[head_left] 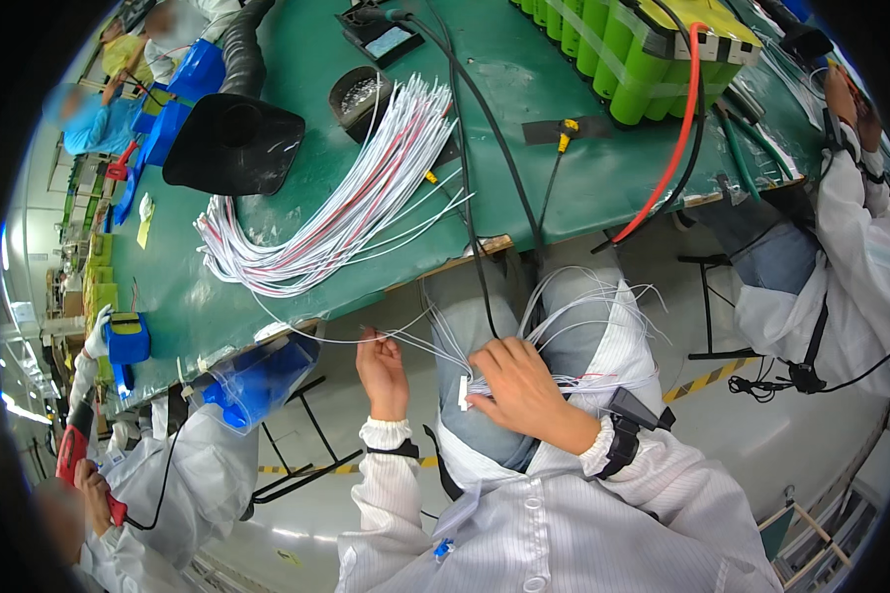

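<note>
A: Report the condition of your hands.

B: Your right hand (520, 383) is closed over a bundle of thin white wires (564, 326) on your lap, with a small white tag (463, 393) just beside your fingers. Your left hand (382, 371) is pinched shut on a single white wire (316, 338) drawn out from that bundle toward your left.

A: Where does the bundle lie?

B: It rests across your thighs, below the edge of the bench (267, 296). The loose ends fan upward and to the right over your knees; one red strand shows among them.

A: What lies on the bench nearest your hands?

B: A larger sheaf of white and red wires (346, 208) lies diagonally on the green surface, well apart from your hands. Beyond it stands a black funnel-shaped hood (232, 143) on a ribbed hose, and a small round tin (358, 94). A black cable (470, 198) runs off the bench edge down between your knees.

A: And farther out?

B: A green battery pack (633, 49) sits at the far right, with a red cable (667, 168) hanging from it. A person in a white coat sits on either side of you.
</note>
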`<state>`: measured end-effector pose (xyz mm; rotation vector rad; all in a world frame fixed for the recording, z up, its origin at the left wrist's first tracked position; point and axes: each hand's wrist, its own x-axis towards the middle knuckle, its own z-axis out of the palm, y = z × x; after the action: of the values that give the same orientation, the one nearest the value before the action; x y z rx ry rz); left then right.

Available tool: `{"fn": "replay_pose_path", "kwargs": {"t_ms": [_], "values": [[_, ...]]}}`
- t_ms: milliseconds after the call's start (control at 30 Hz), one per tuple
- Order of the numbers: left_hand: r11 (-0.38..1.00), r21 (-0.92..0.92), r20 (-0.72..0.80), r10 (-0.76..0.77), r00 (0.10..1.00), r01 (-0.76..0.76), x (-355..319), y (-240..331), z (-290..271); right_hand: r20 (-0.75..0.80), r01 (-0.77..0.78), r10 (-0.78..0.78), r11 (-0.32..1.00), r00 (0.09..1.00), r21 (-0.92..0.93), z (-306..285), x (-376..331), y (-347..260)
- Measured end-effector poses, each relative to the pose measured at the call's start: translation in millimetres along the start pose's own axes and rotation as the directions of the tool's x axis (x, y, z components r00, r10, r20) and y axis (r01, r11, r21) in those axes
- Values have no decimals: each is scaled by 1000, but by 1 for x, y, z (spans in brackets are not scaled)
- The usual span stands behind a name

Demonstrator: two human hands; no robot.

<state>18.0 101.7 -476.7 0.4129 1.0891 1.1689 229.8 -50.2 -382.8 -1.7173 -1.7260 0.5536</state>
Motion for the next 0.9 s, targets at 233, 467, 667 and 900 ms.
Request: {"fn": "replay_pose_path", "kwargs": {"t_ms": [233, 467, 667, 900], "values": [[998, -21, 154, 60, 986, -57, 33, 1, 11, -18, -38, 39, 997, 999, 66, 7, -9, 14], [998, -36, -13, -50, 999, 49, 60, -34, -21, 5, -26, 26, 995, 1000, 96, 18, -8, 15], [947, 202, -42, -248, 968, 251, 47, -35, -47, 18, 17, -19, 994, 1000, 112, 23, -15, 4], [778, 577, 203, 159, 966, -249, -97, 23, 30, -96, -25, 35, 994, 995, 108, 20, -16, 21]]}}
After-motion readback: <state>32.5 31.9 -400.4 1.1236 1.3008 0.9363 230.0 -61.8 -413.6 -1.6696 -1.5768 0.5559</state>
